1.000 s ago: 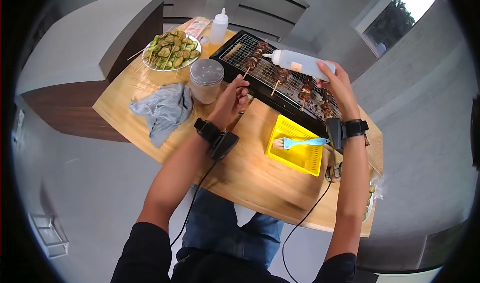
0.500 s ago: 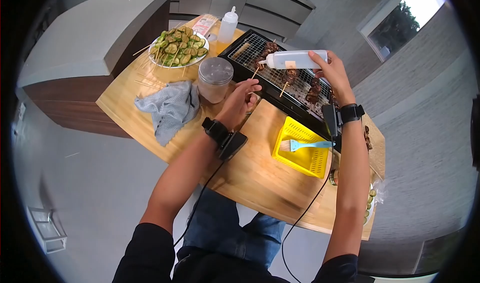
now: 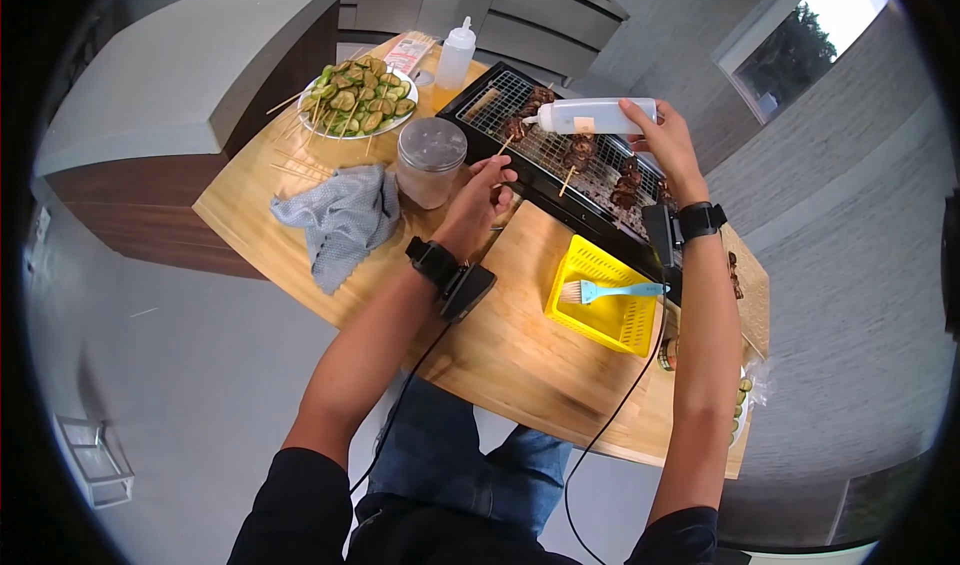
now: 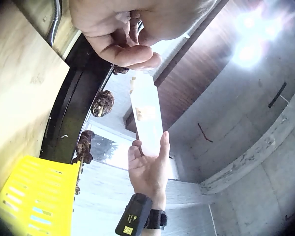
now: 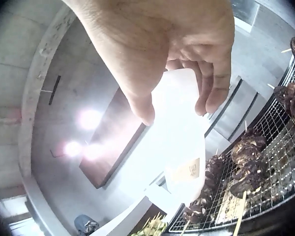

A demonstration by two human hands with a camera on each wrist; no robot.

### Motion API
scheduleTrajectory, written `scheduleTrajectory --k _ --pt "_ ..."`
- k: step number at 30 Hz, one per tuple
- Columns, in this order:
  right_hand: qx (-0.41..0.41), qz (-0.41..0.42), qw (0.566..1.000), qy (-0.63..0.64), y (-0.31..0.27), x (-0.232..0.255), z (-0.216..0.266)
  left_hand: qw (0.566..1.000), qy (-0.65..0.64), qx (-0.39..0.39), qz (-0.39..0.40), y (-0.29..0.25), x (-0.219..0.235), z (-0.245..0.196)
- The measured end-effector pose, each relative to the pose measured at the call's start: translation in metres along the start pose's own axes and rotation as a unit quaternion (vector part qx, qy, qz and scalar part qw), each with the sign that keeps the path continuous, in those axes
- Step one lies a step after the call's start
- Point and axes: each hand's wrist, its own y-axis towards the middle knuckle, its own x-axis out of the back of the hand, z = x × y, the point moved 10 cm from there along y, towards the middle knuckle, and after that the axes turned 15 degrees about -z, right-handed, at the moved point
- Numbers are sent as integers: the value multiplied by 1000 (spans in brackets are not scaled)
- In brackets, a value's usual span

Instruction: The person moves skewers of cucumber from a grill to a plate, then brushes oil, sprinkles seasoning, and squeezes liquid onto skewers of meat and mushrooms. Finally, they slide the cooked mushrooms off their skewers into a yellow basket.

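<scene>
My left hand (image 3: pixel 476 205) pinches the bare end of a wooden skewer (image 3: pixel 506 146) at the front edge of the grill. Browned meat (image 3: pixel 514 129) on that skewer lies over the wire grate. In my right hand (image 3: pixel 666 147) is a translucent squeeze bottle (image 3: pixel 600 116) with a small label, held on its side above the grill. Its white nozzle points left, close over the meat of the pinched skewer. In the right wrist view, the thumb and fingers grip the base end of the bottle (image 5: pixel 179 132). More meat skewers (image 3: pixel 580 151) lie along the grate.
A yellow basket (image 3: pixel 632 337) with a blue-handled brush (image 3: pixel 615 290) sits before the black grill (image 3: pixel 558 196). To the left are a lidded jar (image 3: pixel 430 165), a grey cloth (image 3: pixel 345 220) and a plate of sliced-vegetable skewers (image 3: pixel 360 97). Another squeeze bottle (image 3: pixel 456 55) stands behind.
The head view has shifted slightly. The squeeze bottle has turned to lie nearly level across the view, its nozzle nearer the pinched skewer's meat. My left hand keeps its pinch on the skewer.
</scene>
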Motion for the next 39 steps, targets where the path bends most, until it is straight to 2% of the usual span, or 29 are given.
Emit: scheduleTrajectory --k 10,12,19,26,30,33,39 --pt "6 -24 1000 -8 4 -3 -4 1000 -3 -3 -11 -3 1 -4" --pt "6 -62 998 -9 6 5 -5 1000 -5 -4 -9 -2 0 -4" --pt "14 -88 996 -21 13 10 -9 1000 3 1 -19 0 0 -3" --pt "74 -123 988 -49 35 1 -25 1000 -2 5 -30 5 3 0" --pt "134 -104 974 -147 28 -7 -13 1000 -8 9 -19 5 3 0" --pt "176 -118 964 -163 16 -4 2 1000 -3 9 -13 2 0 -1" --pt "199 -132 957 -163 10 7 9 1000 2 7 -11 5 1 2"
